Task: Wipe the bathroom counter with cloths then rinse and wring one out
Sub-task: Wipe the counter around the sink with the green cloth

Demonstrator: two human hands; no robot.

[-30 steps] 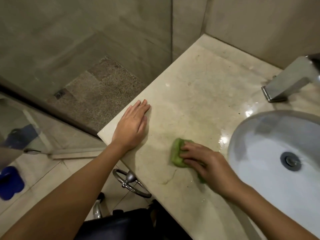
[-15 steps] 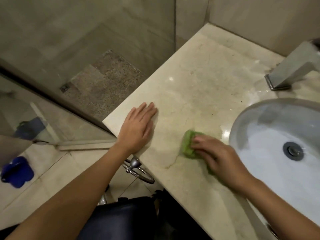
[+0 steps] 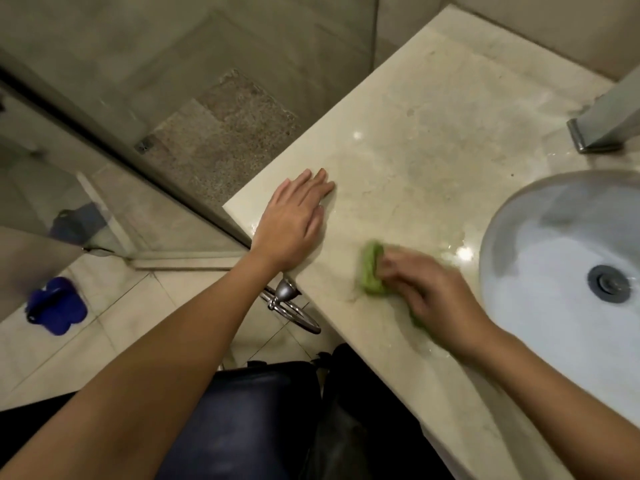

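On the floor at far left, at nine o'clock from the person, lies a blue thing (image 3: 55, 304), and a glass panel (image 3: 145, 188) stands between it and the counter (image 3: 433, 109). The left hand (image 3: 291, 223) rests flat on the counter's near left corner, with the fingers straight and close together, holding nothing; it seems to serve as a support. At four o'clock from it, the green cloth (image 3: 372, 268) lies bunched on the stone near the front edge. The right hand (image 3: 433, 296) covers most of the cloth, its fingers bent down over it and gripping it against the surface. Motion blur hides the thumb. The sink (image 3: 512, 258) opens at three o'clock from the cloth, and the faucet (image 3: 602, 126) stands at one o'clock.

By judgement the task is in its first part: the wiping goes on, and wet shine shows only between the cloth and the sink. The far stone toward twelve o'clock looks dull and spotted, so it probably waits for the cloth. Only one cloth is in view. Rinsing and wringing are not yet done.

For moving, the counter is open toward twelve o'clock up to the wall. The front edge is just beside the cloth at six o'clock, the left edge drops off beside the left hand, and the sink rim limits strokes to the right.
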